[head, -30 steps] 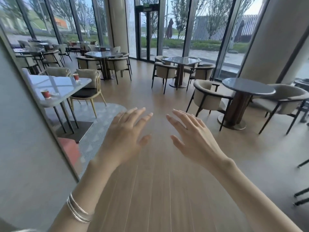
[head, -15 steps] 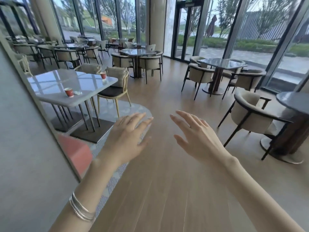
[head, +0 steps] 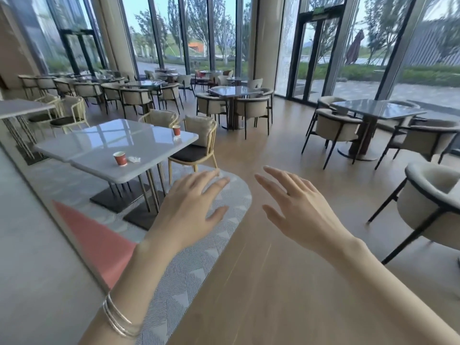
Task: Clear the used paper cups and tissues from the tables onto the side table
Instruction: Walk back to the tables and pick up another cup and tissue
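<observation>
A white square table [head: 104, 150] stands ahead to my left. On its near side is a red paper cup [head: 120, 158] with a crumpled white tissue [head: 134, 159] just right of it. A second red paper cup [head: 176, 130] stands at the table's far right corner, with something small and white below it. My left hand [head: 191, 210] and my right hand [head: 301, 207] are stretched out in front of me over the floor, fingers straight and spread, holding nothing. Both hands are well short of the table.
A grey wall [head: 29, 245] runs along my left. A patterned rug [head: 199, 257] lies under the white table, with a wooden chair [head: 196, 148] at its right. Dark round-backed chairs [head: 428, 202] and grey tables [head: 375, 110] fill the right and back. Wooden floor [head: 273, 282] stretches ahead.
The view has swung left and moved forward, so the white table with the cups is nearer and more central. Both hands stay stretched out and empty.
</observation>
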`<state>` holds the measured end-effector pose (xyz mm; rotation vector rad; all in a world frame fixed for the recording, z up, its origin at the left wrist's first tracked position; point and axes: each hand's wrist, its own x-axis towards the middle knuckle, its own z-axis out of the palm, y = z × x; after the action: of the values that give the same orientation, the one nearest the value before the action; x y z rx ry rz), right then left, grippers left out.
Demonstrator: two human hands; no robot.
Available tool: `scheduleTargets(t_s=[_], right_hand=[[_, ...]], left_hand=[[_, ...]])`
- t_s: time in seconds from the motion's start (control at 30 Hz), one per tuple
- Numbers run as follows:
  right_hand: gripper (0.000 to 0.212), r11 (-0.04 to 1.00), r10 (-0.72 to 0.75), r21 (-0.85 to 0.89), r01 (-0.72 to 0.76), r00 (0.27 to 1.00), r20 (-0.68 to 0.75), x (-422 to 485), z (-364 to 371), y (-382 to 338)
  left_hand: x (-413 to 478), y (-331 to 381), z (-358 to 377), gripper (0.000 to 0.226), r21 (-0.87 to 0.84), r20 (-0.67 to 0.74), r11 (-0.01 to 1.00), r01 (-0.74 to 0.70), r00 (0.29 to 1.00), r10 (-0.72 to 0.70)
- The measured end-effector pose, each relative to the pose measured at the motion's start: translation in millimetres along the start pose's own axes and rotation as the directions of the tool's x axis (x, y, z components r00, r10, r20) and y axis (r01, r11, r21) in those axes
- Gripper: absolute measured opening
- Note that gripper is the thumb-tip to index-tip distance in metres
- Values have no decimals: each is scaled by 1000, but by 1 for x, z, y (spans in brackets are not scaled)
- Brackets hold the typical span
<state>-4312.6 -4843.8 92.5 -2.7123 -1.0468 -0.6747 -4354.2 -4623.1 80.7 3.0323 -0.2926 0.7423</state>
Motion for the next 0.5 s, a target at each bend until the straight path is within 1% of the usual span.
scheduleTargets(t_s=[0.1, 0.23, 0.4, 0.5], right_hand=[[55, 999, -28, -27, 28, 1000, 1, 49, 21, 19], [56, 997, -63, -36, 62, 997, -36, 128, 47, 42], [56, 996, -84, -5, 84, 992, -90, 221, 82, 69], [56, 994, -106, 21, 108, 990, -88, 265, 113, 77]], left_hand=[[45, -26, 16, 56, 8, -35, 1000, -2, 999, 2], [110, -74, 35, 57, 41, -65, 999, 1, 998, 2], [180, -135, 59, 56, 71, -97, 997, 15, 995, -8], [209, -167, 82, 56, 79, -96, 997, 22, 995, -14]])
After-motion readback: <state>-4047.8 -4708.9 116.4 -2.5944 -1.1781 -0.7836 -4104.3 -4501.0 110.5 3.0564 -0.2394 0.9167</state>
